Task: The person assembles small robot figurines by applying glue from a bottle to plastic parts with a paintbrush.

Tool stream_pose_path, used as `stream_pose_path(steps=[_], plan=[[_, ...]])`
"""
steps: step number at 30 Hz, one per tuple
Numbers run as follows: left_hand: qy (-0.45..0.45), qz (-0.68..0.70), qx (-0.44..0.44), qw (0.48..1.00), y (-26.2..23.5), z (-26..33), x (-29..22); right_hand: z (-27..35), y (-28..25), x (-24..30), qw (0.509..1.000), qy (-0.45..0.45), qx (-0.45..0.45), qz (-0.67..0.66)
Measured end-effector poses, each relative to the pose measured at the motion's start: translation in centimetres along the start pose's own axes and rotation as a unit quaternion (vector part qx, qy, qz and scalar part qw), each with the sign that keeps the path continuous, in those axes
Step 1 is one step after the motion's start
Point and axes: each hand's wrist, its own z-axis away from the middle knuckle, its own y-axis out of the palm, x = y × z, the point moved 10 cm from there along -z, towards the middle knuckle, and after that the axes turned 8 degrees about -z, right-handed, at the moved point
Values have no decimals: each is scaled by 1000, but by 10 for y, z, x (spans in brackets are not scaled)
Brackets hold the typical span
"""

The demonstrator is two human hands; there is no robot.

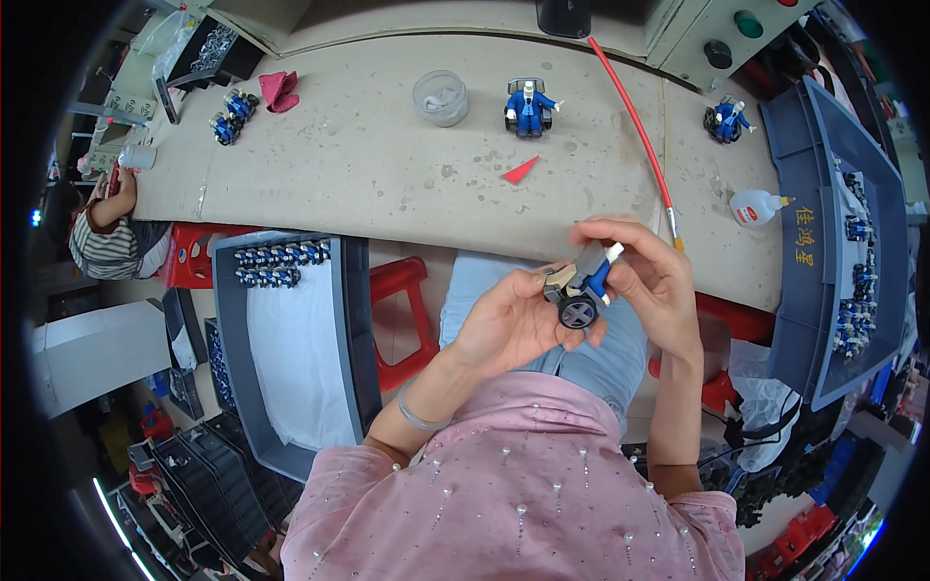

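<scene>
A small toy figure in a wheelchair point(579, 308), with a blue jacket, pale head and dark spoked wheel, is held tilted over my lap. My left hand point(511, 324) grips it from the left and below, thumb on the chair's side. From the right, my right hand point(659, 286) closes its curled fingers and thumb around the upper part, by the head and chair back. Some of those fingertips are hidden behind the toy. On the table ahead, a similar wheelchair figure point(529, 111) sits upright with one arm out.
A clear cup point(440, 100), red plastic scrap point(521, 170), long red-handled brush point(635, 126) and white squeeze bottle point(758, 206) are on the table. Crates with rows of figures stand at left point(358, 339) and right point(794, 261). Another person point(107, 232) sits at the far left.
</scene>
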Motion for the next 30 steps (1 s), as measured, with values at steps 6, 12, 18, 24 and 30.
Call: stream_pose_path(steps=[6, 12, 18, 24, 30], plan=[[-81, 99, 59, 990, 11, -2, 15, 7, -4, -13, 994, 97, -7, -44], [74, -219, -142, 962, -5, 2, -23, 4, -14, 6, 991, -28, -56, 117], [70, -444, -158, 879, 9, 4, -31, 7, -14, 3, 989, -13, -78, 129], [64, -345, -170, 921, -9, 5, -28, 11, -16, 5, 998, -22, -59, -19], [50, -283, -144, 947, -6, 2, -25, 16, -20, -9, 998, 17, -64, -19]])
